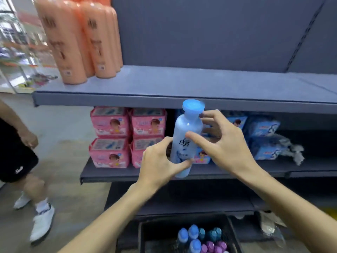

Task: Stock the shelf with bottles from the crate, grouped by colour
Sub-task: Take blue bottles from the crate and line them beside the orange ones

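Fingers (179, 164) of your left hand (156, 165) curl round the lower body of the pale blue bottle (186, 139), thumb across its front near the base, while your right hand (224, 143) takes it higher up, thumb on the label and fingers wrapped behind the shoulder just under the cap. Both hands are gripping it, then, and it stands nearly upright between them, long axis vertical with the cap tipped slightly toward the shelf. Working left to right: a second person (20, 152) stands at the far left beside the shelving; the orange bottles (78, 39) crowd the left end of the upper shelf (182, 84); pink packs (127, 136) fill the left of the lower shelf, blue packs (262, 136) its right. Your bottle is held in front of the upper shelf's front edge, cap level with that edge, so the bare shelf surface lies above and beyond your hands. Placing it looks to call for a lift up and forward, well to the right of the orange group. Below you, the crate (145, 232) holds more blue-, teal- and purple-capped bottles.
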### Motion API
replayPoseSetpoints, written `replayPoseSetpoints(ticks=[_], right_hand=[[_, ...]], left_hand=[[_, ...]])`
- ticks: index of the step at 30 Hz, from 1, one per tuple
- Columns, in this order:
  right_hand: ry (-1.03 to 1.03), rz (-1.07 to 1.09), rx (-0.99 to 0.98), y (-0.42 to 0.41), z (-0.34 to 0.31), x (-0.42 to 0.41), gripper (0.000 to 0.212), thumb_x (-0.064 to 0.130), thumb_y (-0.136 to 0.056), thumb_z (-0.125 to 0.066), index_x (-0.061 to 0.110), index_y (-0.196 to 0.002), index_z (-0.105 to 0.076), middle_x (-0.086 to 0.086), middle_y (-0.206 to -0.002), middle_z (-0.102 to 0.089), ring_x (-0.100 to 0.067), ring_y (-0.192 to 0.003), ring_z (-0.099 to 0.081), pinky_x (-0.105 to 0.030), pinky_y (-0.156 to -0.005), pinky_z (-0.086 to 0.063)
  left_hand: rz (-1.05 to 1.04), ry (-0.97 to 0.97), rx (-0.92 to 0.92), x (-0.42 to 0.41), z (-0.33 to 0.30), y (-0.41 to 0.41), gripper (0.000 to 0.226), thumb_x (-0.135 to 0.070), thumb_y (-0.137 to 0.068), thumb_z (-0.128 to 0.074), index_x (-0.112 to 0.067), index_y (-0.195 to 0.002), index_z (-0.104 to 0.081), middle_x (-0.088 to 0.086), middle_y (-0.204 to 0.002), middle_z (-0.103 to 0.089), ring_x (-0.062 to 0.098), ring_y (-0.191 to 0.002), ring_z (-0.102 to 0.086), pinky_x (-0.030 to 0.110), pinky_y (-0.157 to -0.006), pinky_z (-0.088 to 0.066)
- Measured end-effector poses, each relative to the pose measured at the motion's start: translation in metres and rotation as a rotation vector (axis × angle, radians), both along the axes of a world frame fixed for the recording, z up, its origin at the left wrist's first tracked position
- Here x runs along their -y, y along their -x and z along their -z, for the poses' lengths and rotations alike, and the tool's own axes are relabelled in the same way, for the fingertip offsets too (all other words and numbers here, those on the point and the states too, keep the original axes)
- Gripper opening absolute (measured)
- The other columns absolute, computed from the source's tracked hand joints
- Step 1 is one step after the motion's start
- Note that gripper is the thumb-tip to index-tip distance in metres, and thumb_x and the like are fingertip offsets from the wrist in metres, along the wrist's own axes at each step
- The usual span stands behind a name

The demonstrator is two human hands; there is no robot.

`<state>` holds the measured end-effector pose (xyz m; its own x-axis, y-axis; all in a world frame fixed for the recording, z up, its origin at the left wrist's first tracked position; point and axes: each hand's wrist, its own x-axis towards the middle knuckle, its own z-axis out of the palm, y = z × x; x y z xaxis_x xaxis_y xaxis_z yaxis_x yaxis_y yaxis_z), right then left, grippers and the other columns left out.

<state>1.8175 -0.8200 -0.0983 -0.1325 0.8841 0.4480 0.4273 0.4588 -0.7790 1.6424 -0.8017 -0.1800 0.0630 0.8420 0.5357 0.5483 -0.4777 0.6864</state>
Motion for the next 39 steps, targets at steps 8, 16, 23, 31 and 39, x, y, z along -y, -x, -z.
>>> replayPoseSetpoints(ticks=[8,16,23,31,39], right_hand=[[-0.324,-0.016,-0.036,0.034,-0.137,-0.003,0.035,0.034,-0.085,-0.077,0.023,-0.115,-0.065,0.015,-0.109,-0.072,0.002,-0.093,-0.070,-0.019,-0.081,-0.056],[-0.406,-0.003,0.117,0.078,-0.185,-0.046,0.048,0.043,-0.087,-0.073,0.022,-0.127,-0.057,0.005,-0.119,-0.068,-0.004,-0.088,-0.070,-0.014,-0.064,-0.056],[-0.305,0.028,0.159,0.102,-0.170,-0.098,0.048,0.037,-0.080,-0.079,0.019,-0.119,-0.057,0.002,-0.106,-0.072,-0.014,-0.088,-0.069,-0.025,-0.069,-0.058],[-0.214,0.033,0.255,0.117,-0.173,-0.159,0.049,0.037,-0.084,-0.074,0.016,-0.122,-0.052,-0.005,-0.113,-0.066,-0.021,-0.097,-0.064,-0.036,-0.081,-0.055],[-0.205,0.042,0.268,0.135,-0.171,-0.213,0.044,0.035,-0.088,-0.070,0.014,-0.121,-0.049,-0.005,-0.110,-0.066,-0.022,-0.091,-0.061,-0.027,-0.069,-0.043]], left_hand=[[-0.129,-0.288,-0.052,0.001,-0.144,0.032,0.049,-0.066,-0.066,-0.073,-0.027,-0.095,-0.072,-0.015,-0.078,-0.073,-0.002,-0.069,-0.067,0.029,-0.065,-0.055],[-0.278,-0.258,-0.106,-0.040,-0.198,0.066,0.054,-0.066,-0.068,-0.074,-0.015,-0.086,-0.064,-0.006,-0.079,-0.069,0.015,-0.075,-0.065,0.034,-0.067,-0.052],[-0.365,-0.077,-0.157,-0.080,-0.187,0.076,0.052,-0.058,-0.074,-0.074,-0.011,-0.087,-0.056,-0.004,-0.073,-0.056,0.023,-0.076,-0.057,0.031,-0.059,-0.034],[-0.354,-0.004,-0.094,-0.125,-0.186,0.078,0.060,-0.046,-0.074,-0.080,-0.009,-0.100,-0.041,0.006,-0.089,-0.059,0.034,-0.085,-0.060,0.035,-0.062,-0.041],[-0.430,0.068,-0.050,-0.173,-0.182,0.082,0.054,-0.044,-0.078,-0.078,-0.005,-0.103,-0.049,0.011,-0.098,-0.059,0.037,-0.099,-0.056,0.034,-0.070,-0.039]])
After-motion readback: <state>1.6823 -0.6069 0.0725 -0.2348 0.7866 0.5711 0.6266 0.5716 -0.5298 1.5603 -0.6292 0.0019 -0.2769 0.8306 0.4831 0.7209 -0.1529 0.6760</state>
